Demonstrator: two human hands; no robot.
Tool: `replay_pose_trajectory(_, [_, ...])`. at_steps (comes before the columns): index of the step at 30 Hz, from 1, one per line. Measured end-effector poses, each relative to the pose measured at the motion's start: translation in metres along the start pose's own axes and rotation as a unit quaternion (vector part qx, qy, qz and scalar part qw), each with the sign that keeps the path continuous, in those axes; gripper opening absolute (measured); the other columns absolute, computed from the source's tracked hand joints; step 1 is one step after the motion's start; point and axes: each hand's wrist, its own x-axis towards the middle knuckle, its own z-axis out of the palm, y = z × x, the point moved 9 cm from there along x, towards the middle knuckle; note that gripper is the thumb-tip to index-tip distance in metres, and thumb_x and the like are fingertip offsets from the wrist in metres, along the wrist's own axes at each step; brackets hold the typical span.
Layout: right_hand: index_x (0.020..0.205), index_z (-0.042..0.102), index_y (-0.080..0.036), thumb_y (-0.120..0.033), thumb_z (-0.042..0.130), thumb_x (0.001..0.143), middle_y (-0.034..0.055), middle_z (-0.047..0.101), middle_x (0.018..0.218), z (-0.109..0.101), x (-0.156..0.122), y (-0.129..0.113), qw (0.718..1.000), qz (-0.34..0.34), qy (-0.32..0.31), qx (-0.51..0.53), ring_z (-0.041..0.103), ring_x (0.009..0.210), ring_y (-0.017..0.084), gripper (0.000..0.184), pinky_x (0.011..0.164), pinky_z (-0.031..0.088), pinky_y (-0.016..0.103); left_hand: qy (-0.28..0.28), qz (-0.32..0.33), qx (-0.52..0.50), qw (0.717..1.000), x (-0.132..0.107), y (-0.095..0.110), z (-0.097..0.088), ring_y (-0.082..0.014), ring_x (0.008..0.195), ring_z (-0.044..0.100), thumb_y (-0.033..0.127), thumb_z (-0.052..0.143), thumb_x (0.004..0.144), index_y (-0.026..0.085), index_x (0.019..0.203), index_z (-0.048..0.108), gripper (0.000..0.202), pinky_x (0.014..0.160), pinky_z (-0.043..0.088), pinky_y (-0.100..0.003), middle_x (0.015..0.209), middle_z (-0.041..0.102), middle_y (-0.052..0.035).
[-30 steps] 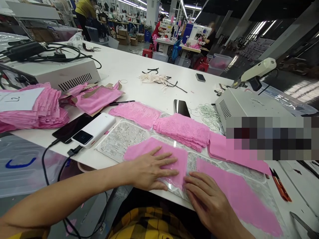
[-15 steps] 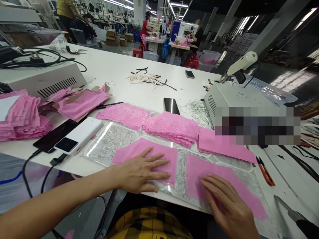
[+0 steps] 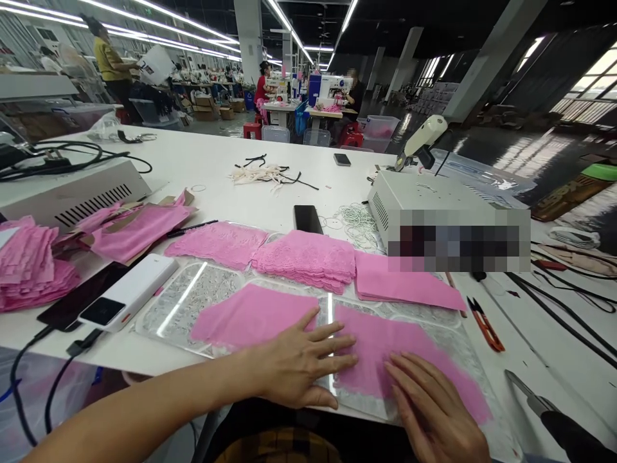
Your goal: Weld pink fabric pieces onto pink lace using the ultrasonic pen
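Note:
Two pink fabric pieces lie side by side on a clear patterned plastic sheet (image 3: 193, 299) at the table's near edge. My left hand (image 3: 301, 363) rests flat, fingers spread, where the left pink piece (image 3: 245, 318) meets the right one. Flat on the right pink piece (image 3: 385, 341) lies my right hand (image 3: 434, 411), fingers stretched out. Behind them sit a flat lace piece (image 3: 216, 243), a stack of pink lace (image 3: 306, 260) and a stack of plain pink pieces (image 3: 405, 286).
A white power bank (image 3: 128, 292) and a dark phone (image 3: 72, 302) lie at left, cabled. More pink stacks (image 3: 29, 267) and a grey machine box (image 3: 72, 193) stand beyond. Another box (image 3: 424, 196) with a glue gun (image 3: 419, 138), orange snips (image 3: 484, 321) and a phone (image 3: 307, 218) lie right. People work far behind.
My left hand slid right to the seam between the two pink pieces. The right piece shifted left, closing the gap. The view tilted upward.

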Motion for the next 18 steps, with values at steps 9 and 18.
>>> replay_pose_trajectory(9, [0.117, 0.066, -0.019, -0.013, 0.058, 0.091, 0.0068, 0.071, 0.109, -0.022, -0.025, 0.027, 0.998, 0.050, 0.045, -0.016, 0.065, 0.107, 0.021, 0.028, 0.094, 0.051, 0.036, 0.004, -0.018, 0.024, 1.000, -0.007, -0.002, 0.003, -0.0279, 0.152, 0.017, 0.055, 0.039, 0.103, 0.020, 0.154, 0.034, 0.062, 0.123, -0.004, -0.055, 0.161, 0.027, -0.0076])
replay_pose_trajectory(18, [0.108, 0.069, -0.018, -0.011, 0.061, 0.090, 0.0061, 0.072, 0.100, -0.052, -0.048, 0.052, 0.981, 0.146, 0.104, -0.072, 0.068, 0.097, 0.018, 0.021, 0.090, 0.054, 0.033, 0.051, 0.013, 0.124, 0.991, -0.010, 0.000, 0.000, -0.0263, 0.151, 0.019, 0.045, 0.053, 0.100, 0.020, 0.154, 0.033, 0.063, 0.124, -0.009, -0.047, 0.159, 0.032, -0.0063])
